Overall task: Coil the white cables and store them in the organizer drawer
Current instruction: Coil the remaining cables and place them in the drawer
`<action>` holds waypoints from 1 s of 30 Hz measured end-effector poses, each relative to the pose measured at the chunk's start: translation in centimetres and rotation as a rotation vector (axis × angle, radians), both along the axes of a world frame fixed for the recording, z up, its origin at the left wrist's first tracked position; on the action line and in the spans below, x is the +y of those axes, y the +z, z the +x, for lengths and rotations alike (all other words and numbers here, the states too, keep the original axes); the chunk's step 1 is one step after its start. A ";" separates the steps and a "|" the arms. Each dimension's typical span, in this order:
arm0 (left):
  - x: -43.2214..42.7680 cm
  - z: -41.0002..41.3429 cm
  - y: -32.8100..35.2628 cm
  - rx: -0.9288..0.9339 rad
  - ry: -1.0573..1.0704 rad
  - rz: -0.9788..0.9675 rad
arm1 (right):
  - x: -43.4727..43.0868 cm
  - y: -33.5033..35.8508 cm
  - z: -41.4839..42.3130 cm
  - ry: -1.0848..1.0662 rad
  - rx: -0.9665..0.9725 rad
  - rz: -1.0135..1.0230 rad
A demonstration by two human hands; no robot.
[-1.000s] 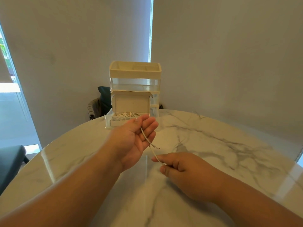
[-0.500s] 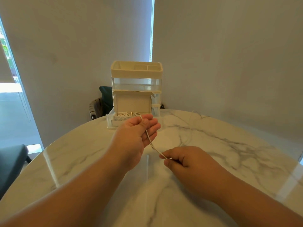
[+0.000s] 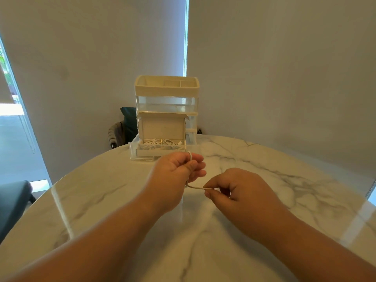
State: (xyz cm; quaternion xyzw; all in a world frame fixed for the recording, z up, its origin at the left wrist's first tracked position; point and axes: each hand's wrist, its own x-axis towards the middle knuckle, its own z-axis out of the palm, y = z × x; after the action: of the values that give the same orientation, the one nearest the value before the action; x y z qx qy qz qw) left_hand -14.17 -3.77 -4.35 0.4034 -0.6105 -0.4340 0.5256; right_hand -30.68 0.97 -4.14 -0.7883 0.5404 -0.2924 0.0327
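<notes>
Both arms reach out over the marble desk point(image 3: 284, 200). The left grip point(image 3: 177, 171) is closed, fingers curled and thumb pressed down on a thin white cable point(image 3: 195, 187); a loop of it shows over the top of the forefinger. From the underside of that fist the cable runs a short way right to the right grip point(image 3: 234, 190), which pinches it between thumb and forefinger tips, the other fingers curled loosely. Both are held just above the desk, near each other. At the far edge stands the cream organizer point(image 3: 166, 92), its bottom drawer point(image 3: 142, 154) pulled out. In the drawer sits a cardboard box point(image 3: 161, 129) with its lid up, holding coiled cables point(image 3: 160, 144). A dark chair point(image 3: 127, 123) shows behind.
</notes>
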 end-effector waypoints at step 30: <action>0.8 -0.7 -0.5 -0.704 -0.262 -0.229 | -1.2 0.2 -1.0 -0.011 -0.040 -0.113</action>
State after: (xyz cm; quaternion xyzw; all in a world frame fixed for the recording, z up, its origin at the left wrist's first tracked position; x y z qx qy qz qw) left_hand -14.82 -2.97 -4.82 0.3850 -0.8442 -0.2615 0.2658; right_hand -31.70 -0.22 -3.93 -0.7799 0.5265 -0.3385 -0.0025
